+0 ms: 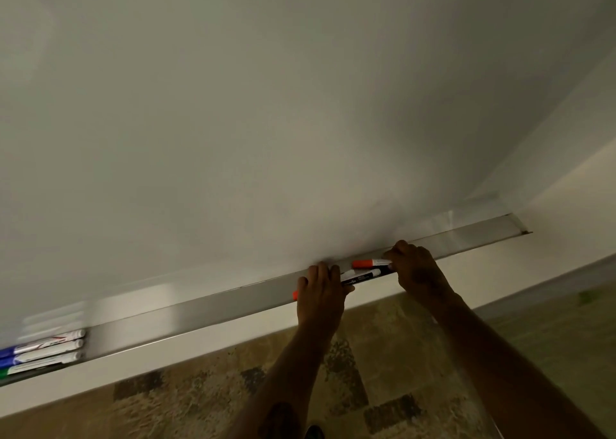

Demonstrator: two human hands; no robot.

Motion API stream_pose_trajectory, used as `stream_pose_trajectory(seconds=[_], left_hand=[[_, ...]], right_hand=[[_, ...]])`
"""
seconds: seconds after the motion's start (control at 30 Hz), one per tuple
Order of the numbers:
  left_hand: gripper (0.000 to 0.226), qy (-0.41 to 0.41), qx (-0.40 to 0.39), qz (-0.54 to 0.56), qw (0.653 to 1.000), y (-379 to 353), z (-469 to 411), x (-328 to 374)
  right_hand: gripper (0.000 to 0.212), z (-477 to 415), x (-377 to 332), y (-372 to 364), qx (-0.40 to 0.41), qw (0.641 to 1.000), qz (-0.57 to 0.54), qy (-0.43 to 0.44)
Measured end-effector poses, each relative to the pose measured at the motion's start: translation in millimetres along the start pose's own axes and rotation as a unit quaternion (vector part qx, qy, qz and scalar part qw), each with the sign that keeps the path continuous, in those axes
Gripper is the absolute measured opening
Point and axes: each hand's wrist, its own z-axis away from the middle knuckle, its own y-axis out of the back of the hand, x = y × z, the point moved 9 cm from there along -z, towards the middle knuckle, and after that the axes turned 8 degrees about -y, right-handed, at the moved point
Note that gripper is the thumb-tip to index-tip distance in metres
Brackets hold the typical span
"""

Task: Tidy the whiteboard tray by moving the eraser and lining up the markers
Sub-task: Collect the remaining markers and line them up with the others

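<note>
A long metal tray (200, 308) runs under the whiteboard (266, 105). In its middle lie an orange-capped marker (365, 263) and a black-capped marker (361, 276). My right hand (416, 268) pinches the right ends of both. My left hand (321, 292) covers their left side and is closed on another marker, whose orange tip (295, 295) sticks out at its left. At the tray's far left three markers (46, 352) lie side by side, two with blue caps and one with a green cap. No eraser is in sight.
The tray's right end (520, 227) sits near a wall corner. Below the tray is a white ledge (233, 342) and a patterned brown carpet (200, 398). A dark shoe tip (315, 432) shows at the bottom edge.
</note>
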Motion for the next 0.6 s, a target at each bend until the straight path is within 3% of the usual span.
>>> stream_pose_trajectory(seconds=[0.37,0.6], left_hand=[[0.027,-0.073,-0.002,0.071,0.995,-3,9,-15],[0.020,-0.069,0.093,0.045,0.992,61,71,-67]], right_hand=[[0.032,6,-11,27,0.058,0.998,-0.011,0.006],[0.029,10,-52,40,0.121,0.991,-0.046,0.027]])
